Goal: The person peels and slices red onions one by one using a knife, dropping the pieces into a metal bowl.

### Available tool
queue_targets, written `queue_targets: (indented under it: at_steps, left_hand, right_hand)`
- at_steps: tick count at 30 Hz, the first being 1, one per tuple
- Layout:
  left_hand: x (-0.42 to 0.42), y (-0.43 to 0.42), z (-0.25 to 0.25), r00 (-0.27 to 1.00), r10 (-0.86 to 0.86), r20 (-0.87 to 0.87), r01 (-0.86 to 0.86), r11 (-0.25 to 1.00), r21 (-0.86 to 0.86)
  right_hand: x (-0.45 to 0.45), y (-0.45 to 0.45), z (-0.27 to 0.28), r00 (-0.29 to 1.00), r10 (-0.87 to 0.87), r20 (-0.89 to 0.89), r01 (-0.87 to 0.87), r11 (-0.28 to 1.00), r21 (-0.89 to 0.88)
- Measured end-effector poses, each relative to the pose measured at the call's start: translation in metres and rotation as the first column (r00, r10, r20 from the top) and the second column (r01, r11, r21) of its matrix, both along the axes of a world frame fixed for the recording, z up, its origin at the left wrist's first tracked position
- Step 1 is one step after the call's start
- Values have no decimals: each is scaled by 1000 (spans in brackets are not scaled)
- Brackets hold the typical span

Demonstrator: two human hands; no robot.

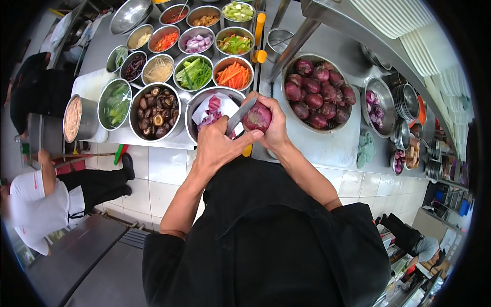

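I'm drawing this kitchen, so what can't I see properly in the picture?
All in the head view:
Handle of the knife: hidden inside the left hand.
Back of the red onion: turned away and covered by the right hand.
Bottom of the metal bowl: hidden by purple peelings and the hands.
Plates: cut off by the top edge.
Person in white: partly cut off by the dark rim.

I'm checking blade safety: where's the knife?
Near the head view's centre, the knife is in the left hand, blade beside the onion in the right hand.
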State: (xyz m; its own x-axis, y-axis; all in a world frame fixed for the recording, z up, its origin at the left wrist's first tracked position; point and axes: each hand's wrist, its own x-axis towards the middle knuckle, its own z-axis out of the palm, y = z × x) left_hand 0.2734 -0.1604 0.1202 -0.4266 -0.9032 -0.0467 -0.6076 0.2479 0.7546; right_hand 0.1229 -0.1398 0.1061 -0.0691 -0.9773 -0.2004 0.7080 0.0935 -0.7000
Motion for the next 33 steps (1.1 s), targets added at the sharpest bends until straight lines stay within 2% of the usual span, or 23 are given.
queue_targets:
  at_steps: [2, 6, 8, 11, 15, 17, 20, 23, 26, 29, 33]
  left_hand:
    - [1, -2, -1, 1000, -15, -6, 15, 999, -49]
    - [2, -7, -7, 997, -73, -39, 68, 990, -125]
    - [2, -9, -12, 994, -83, -70, 77, 993, -89]
    - [-1, -3, -21, 991, -45, -130, 38, 998, -58]
    - [-10, 6, -39, 963, 62, -262, -89, 991, -96]
    - [-7, 4, -39, 970, 21, -241, -58, 987, -147]
    - [-1, 0, -30, 973, -63, -222, 8, 970, -242]
    - [0, -3, -26, 970, -140, -199, 81, 957, -278]
    - [0, -5, -32, 971, -142, -194, 83, 956, -283]
    - [-4, -1, -43, 969, -114, -220, 57, 967, -248]
    - [-6, 1, -29, 925, -78, -372, 37, 992, -118]
  right_hand:
    - [-1, 1, -8, 999, 44, -23, -45, 997, -60]
    - [1, 3, -9, 994, 101, -45, -103, 994, -44]
    - [-1, 1, -10, 989, 138, -52, -142, 985, -93]
    - [12, 2, -5, 997, -76, -8, 77, 994, 78]
    - [10, -1, -12, 990, -100, -102, 100, 995, -6]
    - [10, -1, -8, 988, -74, -134, 75, 997, 3]
    - [7, -1, -6, 976, 59, -208, -44, 996, 77]
    - [0, -1, -4, 955, 213, -207, -161, 956, 245]
    - [5, -3, -4, 982, 112, -152, -66, 957, 283]
    - [11, -6, -4, 960, -68, -272, 98, 990, 97]
    - [9, -8, -8, 968, 3, -251, 2, 1000, 18]
